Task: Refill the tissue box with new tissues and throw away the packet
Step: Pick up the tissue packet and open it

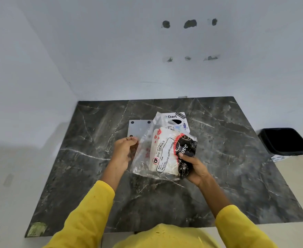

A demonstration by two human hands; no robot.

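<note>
A plastic tissue packet [162,154] printed "BIG TISSUES", with a black and red end, is held above the middle of the marble table [236,167]. My right hand [194,168] grips its black end from below. At the left, my left hand [124,149] pinches the clear, loose plastic edge of the packet. White tissues show inside the packet. Behind the packet stands a white tissue box [175,120] with stickers and a dark oval slot on top, partly hidden by the plastic.
A flat grey plate [138,128] with dark dots at its corners lies on the table left of the box. A black waste bin [285,141] stands on the floor past the table's right edge. White walls close the back and left.
</note>
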